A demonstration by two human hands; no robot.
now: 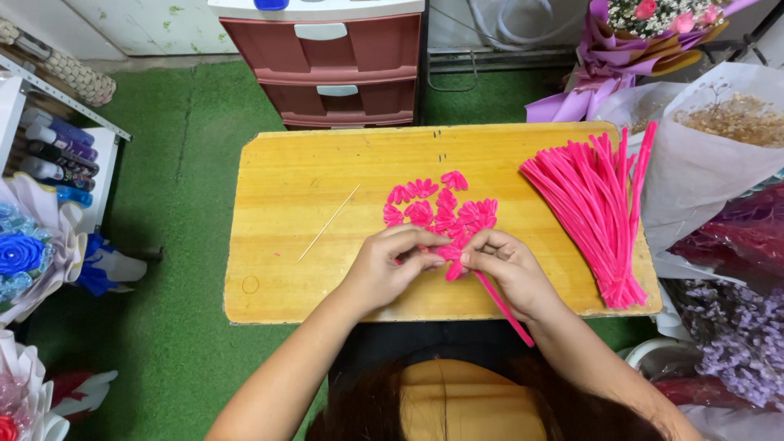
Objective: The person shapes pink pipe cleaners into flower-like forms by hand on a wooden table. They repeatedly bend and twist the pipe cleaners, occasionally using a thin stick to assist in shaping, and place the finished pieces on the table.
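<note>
Both my hands meet over the front middle of a small wooden table (pixel 286 171). My left hand (pixel 390 265) and my right hand (pixel 506 269) each pinch the same pink pipe cleaner (pixel 500 302). Its bent end sits between my fingertips, and its straight tail runs down to the right past the table's front edge. Just beyond my fingers lies a cluster of several small pink looped petal shapes (pixel 441 208). A thick bundle of straight pink pipe cleaners (pixel 600 212) lies at the table's right end.
A thin wooden skewer (pixel 328 222) lies on the table's left half. A brown plastic drawer unit (pixel 327 69) stands behind the table. Wrapped bouquets (pixel 710 155) crowd the right side. A shelf of spray cans (pixel 53 151) and blue flowers (pixel 20 253) stand at the left on green carpet.
</note>
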